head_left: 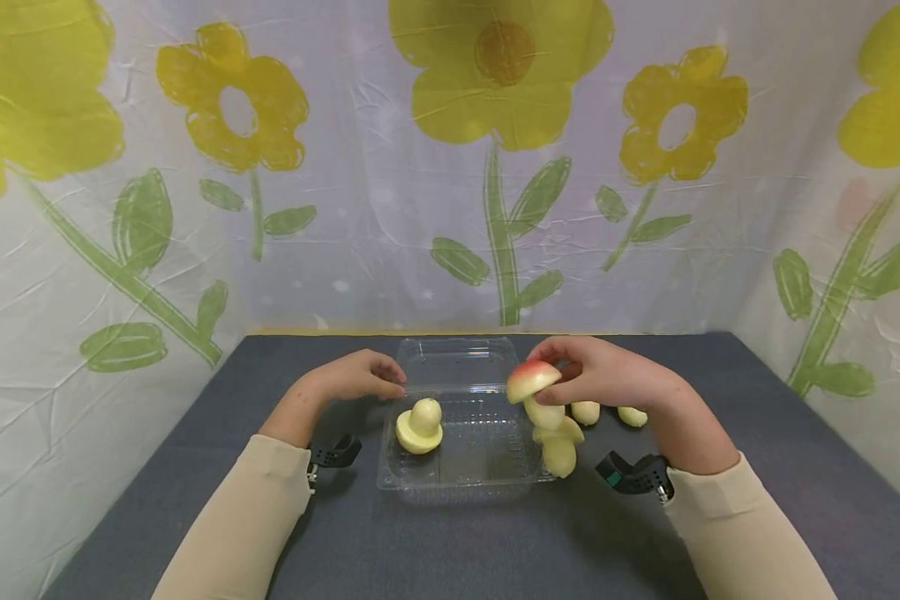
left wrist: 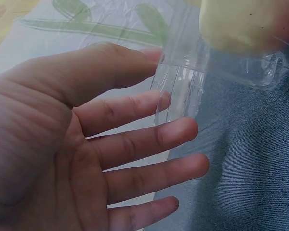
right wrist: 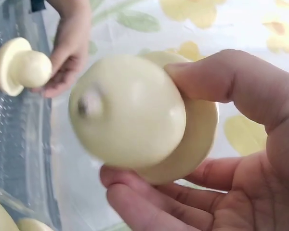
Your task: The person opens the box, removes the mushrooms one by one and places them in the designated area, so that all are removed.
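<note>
My right hand holds a mushroom with a red-topped cap and pale stem, tilted above the right side of a clear plastic box. Thumb and fingers pinch it around the cap and stem; in the right wrist view the rounded stem end of the mushroom faces the camera. Another pale mushroom rests cap-down inside the box's left part. Beside the box's back left corner, my left hand has its fingers extended and spread. In the left wrist view its fingertips are at the clear rim; contact is uncertain.
A pale mushroom lies at the box's right edge. Farther right, two more pale pieces are partly hidden by my right hand. The box's lid lies folded back. A flowered cloth hangs behind the dark table.
</note>
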A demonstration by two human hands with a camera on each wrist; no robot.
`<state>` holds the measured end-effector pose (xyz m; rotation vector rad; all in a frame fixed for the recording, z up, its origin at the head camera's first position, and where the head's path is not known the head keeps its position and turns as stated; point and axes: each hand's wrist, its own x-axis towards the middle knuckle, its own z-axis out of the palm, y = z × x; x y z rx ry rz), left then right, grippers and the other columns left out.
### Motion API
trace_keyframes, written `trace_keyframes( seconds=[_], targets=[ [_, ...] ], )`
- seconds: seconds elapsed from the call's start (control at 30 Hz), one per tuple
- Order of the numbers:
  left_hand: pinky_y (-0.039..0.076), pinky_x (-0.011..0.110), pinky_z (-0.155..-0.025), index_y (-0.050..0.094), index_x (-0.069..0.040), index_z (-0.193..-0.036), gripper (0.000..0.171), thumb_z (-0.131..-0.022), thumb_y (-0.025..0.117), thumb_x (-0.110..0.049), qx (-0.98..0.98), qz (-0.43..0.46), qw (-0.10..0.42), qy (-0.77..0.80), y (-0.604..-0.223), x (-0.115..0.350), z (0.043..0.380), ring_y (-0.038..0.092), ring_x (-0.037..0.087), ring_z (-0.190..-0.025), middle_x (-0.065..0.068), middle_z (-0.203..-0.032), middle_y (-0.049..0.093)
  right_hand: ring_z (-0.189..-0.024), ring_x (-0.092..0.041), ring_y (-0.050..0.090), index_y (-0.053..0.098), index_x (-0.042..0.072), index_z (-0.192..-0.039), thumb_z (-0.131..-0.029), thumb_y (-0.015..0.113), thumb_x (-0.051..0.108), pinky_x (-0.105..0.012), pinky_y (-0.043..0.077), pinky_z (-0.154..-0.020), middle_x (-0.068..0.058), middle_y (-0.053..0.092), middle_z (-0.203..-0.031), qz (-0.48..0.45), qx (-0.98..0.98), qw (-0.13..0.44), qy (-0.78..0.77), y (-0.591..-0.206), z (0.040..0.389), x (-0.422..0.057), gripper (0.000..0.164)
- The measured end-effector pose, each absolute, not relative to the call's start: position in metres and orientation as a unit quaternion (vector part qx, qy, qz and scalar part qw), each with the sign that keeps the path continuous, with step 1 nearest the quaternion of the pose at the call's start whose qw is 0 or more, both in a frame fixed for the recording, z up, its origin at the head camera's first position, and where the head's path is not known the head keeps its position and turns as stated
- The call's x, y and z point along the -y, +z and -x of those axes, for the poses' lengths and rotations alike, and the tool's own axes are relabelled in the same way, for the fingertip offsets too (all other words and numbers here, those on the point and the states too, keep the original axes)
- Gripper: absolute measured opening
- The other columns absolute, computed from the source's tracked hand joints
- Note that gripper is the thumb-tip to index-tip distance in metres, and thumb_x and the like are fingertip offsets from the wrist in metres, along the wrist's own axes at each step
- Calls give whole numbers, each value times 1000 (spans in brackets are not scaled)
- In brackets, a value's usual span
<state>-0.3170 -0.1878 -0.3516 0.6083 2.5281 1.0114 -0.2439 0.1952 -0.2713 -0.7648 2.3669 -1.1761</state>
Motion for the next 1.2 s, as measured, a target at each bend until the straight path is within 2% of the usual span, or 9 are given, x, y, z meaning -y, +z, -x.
trace_keyframes(
  seconds=[0.1,0.27,0.5,0.77,1.0,1.2],
  targets=[
    [51,53,-91,66,2,-127,38,-99,70,-23,-893,-214,175,355,-353,188,317,65,29,-98,8,-111,70,-109,-27,65,58,7,-138,-96,75,22,-46,50,-92,-8,64,-122,285,-850,192,-398,-269,245,-205,47],
    [51,53,-91,66,2,-128,40,-99,70,-25,-891,-218,176,357,-354,189,318,65,28,-97,8,-111,70,-101,-30,62,61,12,-134,-97,73,22,-44,51,-85,-7,66,-117,305,-855,202,-367,-269,250,-219,40],
    [50,52,-91,66,0,-128,39,-99,70,-26,-892,-216,176,355,-354,189,318,65,27,-97,6,-108,70,-95,-30,63,60,8,-130,-94,77,22,-42,51,-82,-10,64,-114,294,-862,235,-339,-267,254,-239,42],
    [50,52,-90,67,0,-127,40,-99,71,-27,-893,-214,176,354,-353,189,318,64,28,-96,6,-107,70,-74,-21,53,57,4,-126,-90,80,18,-31,45,-64,-13,60,-106,212,-865,302,-342,-269,256,-250,45],
    [51,51,-89,67,0,-127,40,-99,71,-28,-894,-218,174,350,-354,189,320,64,28,-96,6,-106,69,-81,-22,59,53,7,-124,-85,79,16,-36,50,-66,-9,60,-103,147,-894,305,-293,-277,259,-249,47],
    [51,51,-87,67,0,-126,37,-100,70,-26,-896,-217,170,349,-356,189,321,63,28,-94,7,-103,69,-90,-24,59,54,4,-130,-85,82,23,-43,54,-74,-10,59,-107,116,-916,295,-244,-282,261,-249,56]
  ],
)
